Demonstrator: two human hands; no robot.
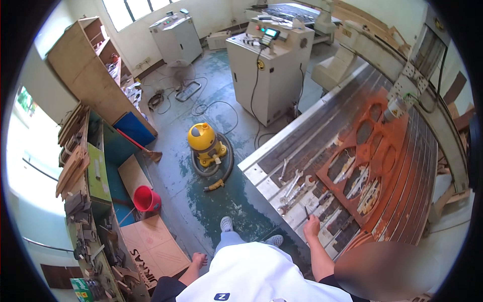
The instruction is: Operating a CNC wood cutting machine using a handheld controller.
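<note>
My right hand (312, 226) is closed over the near edge of the machine bed (261, 162). A thin dark stick-like tool (307, 212) juts up from its fingers; its exact kind is too small to make out. Several wrenches (291, 186) lie on the bed just beyond that hand. Farther right on the bed is a reddish-brown sheet (387, 146) with large rounded cut-outs, offcuts showing through them. My left hand (200, 259) hangs low at my side, fingers curled in, with nothing visible in it. Beside it lies a brown board (153, 236) with dark lettering.
A yellow vacuum cleaner (202, 138) with a grey hose stands on the floor ahead. Cables (201, 108) trail beyond it, near a grey control cabinet (261, 85). On the left are a red bucket (147, 199), a broom (152, 155) and cluttered shelves. A spindle (395, 108) hangs over the bed.
</note>
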